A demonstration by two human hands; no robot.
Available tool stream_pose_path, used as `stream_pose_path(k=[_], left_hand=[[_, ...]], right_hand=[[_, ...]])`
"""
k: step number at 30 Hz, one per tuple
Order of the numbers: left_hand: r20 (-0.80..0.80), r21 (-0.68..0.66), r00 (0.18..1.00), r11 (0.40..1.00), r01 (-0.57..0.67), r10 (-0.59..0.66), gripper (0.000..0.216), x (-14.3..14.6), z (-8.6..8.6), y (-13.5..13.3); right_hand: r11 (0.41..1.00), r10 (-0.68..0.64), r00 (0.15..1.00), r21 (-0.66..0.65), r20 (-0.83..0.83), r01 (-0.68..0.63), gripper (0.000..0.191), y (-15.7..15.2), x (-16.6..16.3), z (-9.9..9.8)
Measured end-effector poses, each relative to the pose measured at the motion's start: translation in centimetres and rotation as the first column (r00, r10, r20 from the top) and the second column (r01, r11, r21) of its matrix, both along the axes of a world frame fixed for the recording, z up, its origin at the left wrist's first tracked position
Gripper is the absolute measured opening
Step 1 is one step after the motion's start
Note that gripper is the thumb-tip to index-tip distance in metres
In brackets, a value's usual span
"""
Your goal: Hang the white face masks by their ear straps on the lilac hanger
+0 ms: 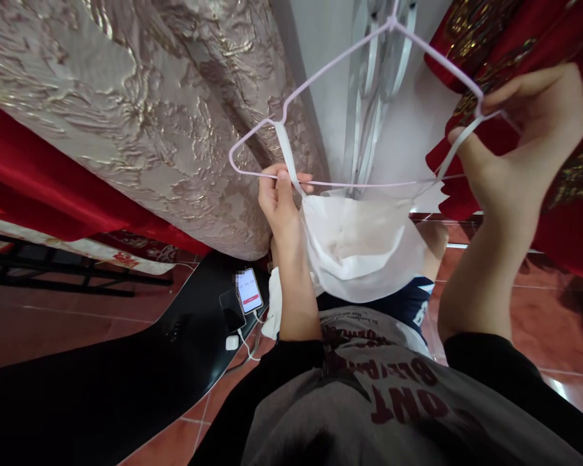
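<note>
Behind the work, upper left, I log a beige brocade curtain (140,110); red gold-patterned cloth (563,194) at right. White garment (359,249) hangs under a lilac wire hanger (340,60), one strap over each end. Left hand (279,200) pinches the left strap (286,152), thumb against forefinger, at the bottom bar's left end. Right hand (525,149): fingers curled round the hanger's right corner and strap. Lit phone (249,291) lies below.

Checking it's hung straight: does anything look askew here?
Somewhat. The white garment sags bunched under the hanger. One strap sits in the notch above the left hand; the right hand pinches the other strap, seating unclear.
</note>
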State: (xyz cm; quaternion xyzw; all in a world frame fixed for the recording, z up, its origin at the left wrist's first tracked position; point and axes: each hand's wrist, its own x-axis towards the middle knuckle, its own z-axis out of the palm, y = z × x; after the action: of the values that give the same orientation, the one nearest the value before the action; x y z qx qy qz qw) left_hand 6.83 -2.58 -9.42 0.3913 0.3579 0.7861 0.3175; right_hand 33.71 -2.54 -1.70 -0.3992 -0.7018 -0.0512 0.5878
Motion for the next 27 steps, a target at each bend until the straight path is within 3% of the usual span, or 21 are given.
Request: stream_pose_path(k=[3, 4, 5, 7, 9, 11, 14, 18, 23, 25, 27], left_hand=[[0.010, 0.020, 0.999, 0.999, 0.034, -0.034, 0.020, 0.1, 0.0, -0.2], [0.011, 0.033, 0.998, 0.998, 0.054, -0.054, 0.020, 0.1, 0.0, -0.2], [0.011, 0.044, 0.997, 0.996, 0.073, -0.073, 0.020, 0.1, -0.1, -0.3], [-0.002, 0.045, 0.994, 0.993, 0.109, -0.109, 0.020, -0.1, -0.3, -0.4], [-0.036, 0.021, 0.990, 0.990, 0.138, -0.138, 0.022, -0.5, -0.6, -0.6], [-0.109, -0.042, 0.980, 0.986, 0.162, -0.165, 0.023, -1.2, -0.8, -1.1], [-0.247, -0.163, 0.951, 0.975, 0.149, -0.186, 0.025, -2.3, -0.4, -2.4], [-0.319, -0.229, 0.924, 0.963, 0.140, -0.210, 0.028, -2.6, 2.5, -4.1], [-0.089, -0.119, 0.934, 0.935, 0.335, -0.346, 0.025, -2.5, 7.5, -4.0], [0.009, -0.063, 0.968, 0.966, 0.252, -0.251, 0.030, -3.0, 8.4, -3.3], [0.111, -0.014, 0.992, 0.998, 0.065, -0.063, 0.026, -3.8, 8.1, -2.7]], right_hand=[[0.970, -0.001, 1.000, 0.245, -0.020, 0.006, 0.023, -0.7, -2.4, -0.9], [0.965, 0.030, 0.999, 0.260, -0.032, -0.021, 0.021, -0.9, -3.2, -1.6], [0.975, 0.076, 0.997, 0.210, -0.024, -0.069, 0.019, -0.9, -4.0, -2.5], [0.985, 0.172, 0.983, -0.039, 0.065, -0.169, 0.019, -0.9, -5.4, -4.4], [0.958, 0.204, 0.962, -0.239, 0.180, -0.159, 0.024, -0.6, -6.3, -6.2], [0.961, 0.148, 0.962, -0.261, 0.229, -0.086, 0.028, -0.4, -6.8, -7.5], [0.976, 0.093, 0.980, -0.213, 0.175, -0.055, 0.027, -0.5, -6.9, -8.3], [0.969, 0.129, 0.981, -0.226, 0.143, -0.095, 0.026, -1.1, -6.9, -8.0], [0.965, 0.162, 0.979, -0.229, 0.124, -0.130, 0.025, -1.5, -7.0, -7.7], [0.969, 0.159, 0.978, -0.212, 0.133, -0.129, 0.026, -1.6, -6.9, -7.6], [0.971, 0.152, 0.977, -0.207, 0.148, -0.120, 0.027, -1.7, -6.7, -7.6]])
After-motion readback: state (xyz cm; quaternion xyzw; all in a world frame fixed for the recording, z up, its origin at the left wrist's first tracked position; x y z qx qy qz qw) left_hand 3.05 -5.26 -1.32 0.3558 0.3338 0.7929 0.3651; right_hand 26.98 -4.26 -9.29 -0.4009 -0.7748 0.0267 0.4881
